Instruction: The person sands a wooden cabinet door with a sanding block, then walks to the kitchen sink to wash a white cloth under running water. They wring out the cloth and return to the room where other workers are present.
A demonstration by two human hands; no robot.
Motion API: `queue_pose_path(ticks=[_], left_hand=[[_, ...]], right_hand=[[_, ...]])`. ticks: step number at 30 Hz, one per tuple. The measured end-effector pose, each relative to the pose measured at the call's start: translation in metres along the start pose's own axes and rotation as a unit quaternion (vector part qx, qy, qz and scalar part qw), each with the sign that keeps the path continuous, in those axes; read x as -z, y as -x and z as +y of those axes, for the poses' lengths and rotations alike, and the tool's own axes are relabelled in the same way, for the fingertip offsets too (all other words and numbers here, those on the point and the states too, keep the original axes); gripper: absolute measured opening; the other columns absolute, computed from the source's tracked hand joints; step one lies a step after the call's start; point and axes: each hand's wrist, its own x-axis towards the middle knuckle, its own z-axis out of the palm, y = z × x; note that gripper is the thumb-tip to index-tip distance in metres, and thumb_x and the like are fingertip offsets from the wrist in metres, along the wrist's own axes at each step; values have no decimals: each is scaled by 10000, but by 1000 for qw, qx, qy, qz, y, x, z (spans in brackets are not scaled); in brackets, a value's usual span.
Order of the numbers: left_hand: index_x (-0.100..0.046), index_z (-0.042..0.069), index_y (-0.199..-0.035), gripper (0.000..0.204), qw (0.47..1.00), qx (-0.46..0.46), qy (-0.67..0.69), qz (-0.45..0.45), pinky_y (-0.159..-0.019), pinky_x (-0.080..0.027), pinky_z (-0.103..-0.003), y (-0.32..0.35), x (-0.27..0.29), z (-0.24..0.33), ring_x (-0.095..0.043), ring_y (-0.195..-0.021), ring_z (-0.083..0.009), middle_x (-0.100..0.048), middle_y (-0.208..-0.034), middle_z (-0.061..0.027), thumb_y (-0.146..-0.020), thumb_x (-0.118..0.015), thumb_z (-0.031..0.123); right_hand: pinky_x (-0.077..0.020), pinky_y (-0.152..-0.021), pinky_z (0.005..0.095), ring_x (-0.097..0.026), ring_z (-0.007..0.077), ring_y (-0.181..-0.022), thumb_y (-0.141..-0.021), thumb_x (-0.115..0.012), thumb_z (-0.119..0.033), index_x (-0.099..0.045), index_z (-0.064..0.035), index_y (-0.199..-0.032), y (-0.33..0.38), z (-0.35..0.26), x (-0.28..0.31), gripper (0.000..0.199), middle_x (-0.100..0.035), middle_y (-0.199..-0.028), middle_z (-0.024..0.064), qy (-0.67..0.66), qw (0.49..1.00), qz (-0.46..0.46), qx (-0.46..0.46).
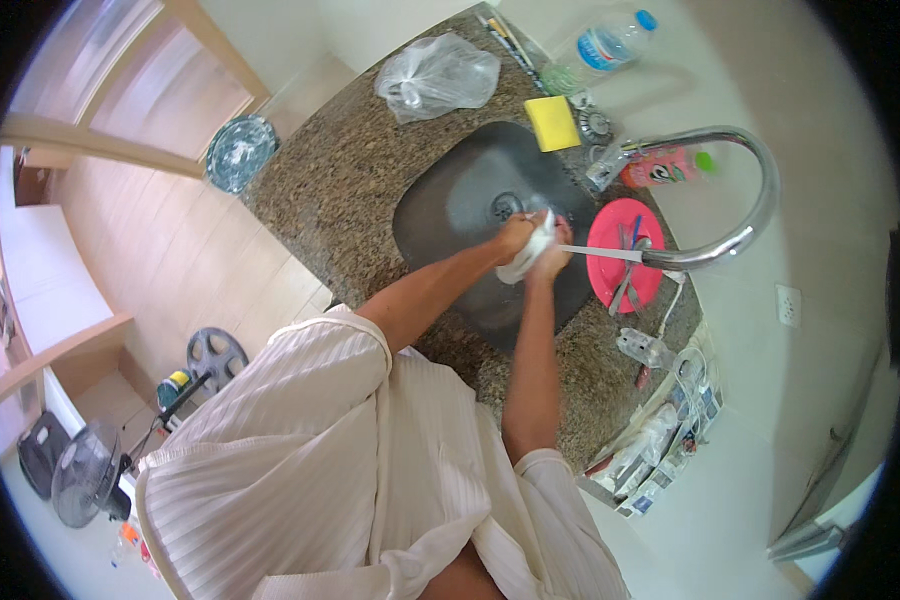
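Both my hands are together over the dark sink (440, 190), gripping a wet-looking white cloth (518, 268). My left hand (513, 236) has its fingers closed on the upper left of the cloth. On the other side, my right hand (548, 262) presses against the same cloth, its fingers partly blurred and hidden. A stream of water runs from the chrome gooseneck faucet (760, 205) onto my hands and the cloth. Just right of the sink, a pink plate (604, 272) carries several pieces of cutlery.
Behind the sink lie a yellow sponge cloth (553, 124), a clear plastic bag (438, 76) and a water bottle (610, 47). A pink bottle (662, 168) stands by the faucet. Cords and a power strip (646, 348) rest on the granite counter (320, 190). A fan (88, 474) stands at lower left.
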Motion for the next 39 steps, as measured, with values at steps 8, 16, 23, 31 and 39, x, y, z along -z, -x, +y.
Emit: queue_pose_path(ticks=[8,16,23,31,39], left_hand=[[-630,66,-1071,335,985,86,-124,-85,-804,-473,-344,40,-34,38,-593,-928,-163,-636,-1052,-62,-976,-423,311],[-596,51,-1071,364,967,150,136,-155,-859,-467,-389,19,-4,31,-617,-934,-228,-639,-1023,-94,-952,-425,350],[-606,64,-1073,382,995,79,-3,-63,-861,-480,-369,18,24,38,-622,-925,-211,-646,-1014,-82,-945,-481,401],[-603,1,-1087,380,999,35,-16,-20,-717,-501,-349,13,-8,28,-611,-813,-217,-630,-936,-115,-936,-491,331],[-635,33,-979,311,994,81,-65,-18,-760,-479,-383,8,1,19,-609,-815,-242,-629,-906,-120,-929,-419,251]], right_hand=[[-468,-786,371,-577,250,-907,-942,-435,-301,-574,28,-1039,20,-12,14,370,-592,-996,128,95,990,20,100],[-475,-873,409,-588,308,-976,-890,-405,-279,-586,30,-1067,-6,-14,6,399,-604,-1038,188,-161,983,15,-83],[-320,-1063,507,-397,373,-1271,-881,-314,-292,-459,24,-1285,51,-57,11,533,-462,-1347,183,-520,846,-3,-112],[-371,-978,375,-508,250,-1132,-957,-390,-354,-515,8,-1238,46,-50,-27,475,-535,-1223,148,14,991,-20,132],[-482,-756,373,-593,241,-794,-946,-443,-340,-583,-28,-922,3,-33,-10,343,-614,-880,87,144,983,16,-117]])
